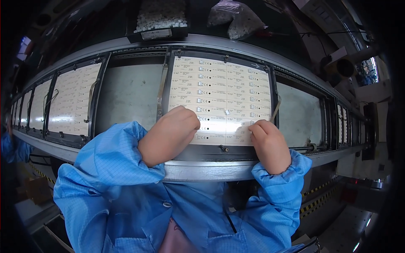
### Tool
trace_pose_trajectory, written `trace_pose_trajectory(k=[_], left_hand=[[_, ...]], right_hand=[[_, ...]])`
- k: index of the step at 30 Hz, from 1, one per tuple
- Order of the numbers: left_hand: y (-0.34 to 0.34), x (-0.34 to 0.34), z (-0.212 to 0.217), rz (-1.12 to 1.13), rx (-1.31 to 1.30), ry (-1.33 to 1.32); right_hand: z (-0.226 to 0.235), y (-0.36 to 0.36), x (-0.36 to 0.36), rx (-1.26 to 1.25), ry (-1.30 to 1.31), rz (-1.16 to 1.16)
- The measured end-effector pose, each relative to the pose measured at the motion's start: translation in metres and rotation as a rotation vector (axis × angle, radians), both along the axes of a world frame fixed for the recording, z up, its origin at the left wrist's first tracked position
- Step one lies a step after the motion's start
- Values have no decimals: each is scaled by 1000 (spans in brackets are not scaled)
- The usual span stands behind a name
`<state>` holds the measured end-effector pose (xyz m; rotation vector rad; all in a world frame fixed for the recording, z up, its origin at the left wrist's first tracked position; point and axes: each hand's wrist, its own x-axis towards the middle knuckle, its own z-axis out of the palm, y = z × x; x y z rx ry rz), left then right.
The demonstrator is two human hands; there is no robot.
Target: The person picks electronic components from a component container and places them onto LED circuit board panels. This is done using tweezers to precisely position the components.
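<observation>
A cream circuit panel (228,90) lies in a black carrier frame (272,90) on a conveyor right in front of me. My left hand (171,135) rests on the panel's near left part with its fingers curled under, and whether it holds anything is hidden. My right hand (270,145) presses its fingertips on the panel's near right edge, fingers bent. A tiny white part (226,112) sits on the panel between the hands. Both forearms wear blue smock sleeves.
Another cream panel (74,99) rides in a carrier to the left, with more beyond. Bare grey conveyor bed (128,92) lies between carriers and at the right (299,116). A tray of small white parts (160,14) and a clear bag (236,17) sit behind. A metal rail (206,170) runs along the near edge.
</observation>
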<state>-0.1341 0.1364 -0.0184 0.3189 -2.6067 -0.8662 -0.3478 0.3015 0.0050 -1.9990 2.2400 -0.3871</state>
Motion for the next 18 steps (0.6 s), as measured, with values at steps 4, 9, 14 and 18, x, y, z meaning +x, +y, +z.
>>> trace_pose_trajectory(k=[4, 9, 14, 18], left_hand=[[1, 1, -1, -26, -52, -29], [6, 0, 10, -44, -162, -90], [-11, -9, 42, -68, -141, -132], [-96, -32, 62, 147, -369, 88]], right_hand=[[18, -12, 8, -79, -37, -23], [7, -42, 18, -141, -133, 105], [-28, -57, 7, -108, -90, 108], [-6, -32, 2, -152, -218, 48]])
